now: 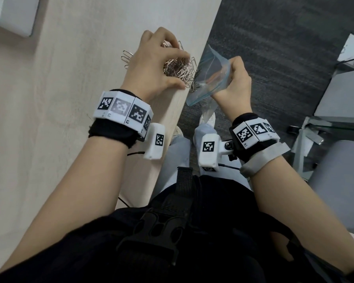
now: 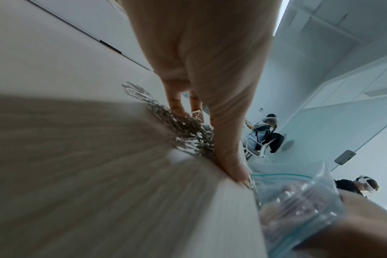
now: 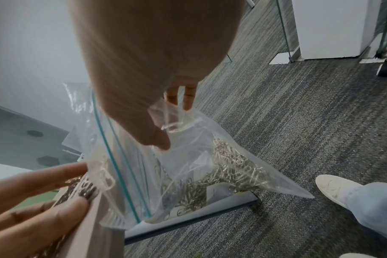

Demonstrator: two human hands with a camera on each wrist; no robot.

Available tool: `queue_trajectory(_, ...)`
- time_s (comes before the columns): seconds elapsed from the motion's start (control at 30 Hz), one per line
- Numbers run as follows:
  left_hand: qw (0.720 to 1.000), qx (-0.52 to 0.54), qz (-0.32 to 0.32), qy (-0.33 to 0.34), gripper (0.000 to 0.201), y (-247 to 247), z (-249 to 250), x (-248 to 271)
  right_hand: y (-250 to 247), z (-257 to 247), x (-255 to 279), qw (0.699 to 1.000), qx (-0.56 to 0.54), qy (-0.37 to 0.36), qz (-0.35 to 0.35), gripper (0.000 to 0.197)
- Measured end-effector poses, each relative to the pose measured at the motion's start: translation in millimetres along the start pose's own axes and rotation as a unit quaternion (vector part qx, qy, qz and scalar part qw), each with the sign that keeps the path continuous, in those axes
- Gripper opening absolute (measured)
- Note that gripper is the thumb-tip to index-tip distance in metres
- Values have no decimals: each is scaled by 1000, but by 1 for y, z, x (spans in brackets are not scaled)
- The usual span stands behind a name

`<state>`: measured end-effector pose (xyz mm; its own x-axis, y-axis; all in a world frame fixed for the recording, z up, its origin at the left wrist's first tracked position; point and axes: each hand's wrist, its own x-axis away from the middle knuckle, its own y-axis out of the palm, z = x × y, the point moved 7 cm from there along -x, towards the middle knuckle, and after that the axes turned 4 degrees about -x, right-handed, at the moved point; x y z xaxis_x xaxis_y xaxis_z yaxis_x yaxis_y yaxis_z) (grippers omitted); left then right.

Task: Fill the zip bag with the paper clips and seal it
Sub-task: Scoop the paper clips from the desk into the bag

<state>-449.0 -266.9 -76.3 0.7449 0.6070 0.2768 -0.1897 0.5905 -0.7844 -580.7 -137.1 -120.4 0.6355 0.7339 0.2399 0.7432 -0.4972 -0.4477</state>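
Clear plastic with a teal zip line: in the head view the bag (image 1: 211,78) hangs off the table (image 1: 70,99) edge, its mouth up against that edge, pinched at the far lip by my right hand (image 1: 236,84). The clips (image 1: 179,67) lie heaped on the table at the very edge, directly left of the mouth, so the coming push runs left to right, across the edge. My left hand (image 1: 155,64) is the nearer one, arched over the heap, fingers curled round it, thumb planted at the edge. In the left wrist view, my fingers (image 2: 175,103) stand in the clips (image 2: 188,132), thumb tip beside the bag (image 2: 303,195) rim; whether they grip or only rake, I cannot tell. In the right wrist view, thumb and fingers (image 3: 172,96) pinch the bag (image 3: 188,157) wall, mouth held open; a good load of clips (image 3: 230,167) already sits inside, zip unsealed.
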Motion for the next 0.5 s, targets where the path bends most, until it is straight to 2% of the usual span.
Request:
queue_trajectory(0.33,999,-17,-7,37,44,14,18,2,2,0,0,1000,4,-1,2,47)
queue_trajectory(0.5,999,-5,4,38,56,3,13,8,1,-1,0,1000,-5,-3,7,47)
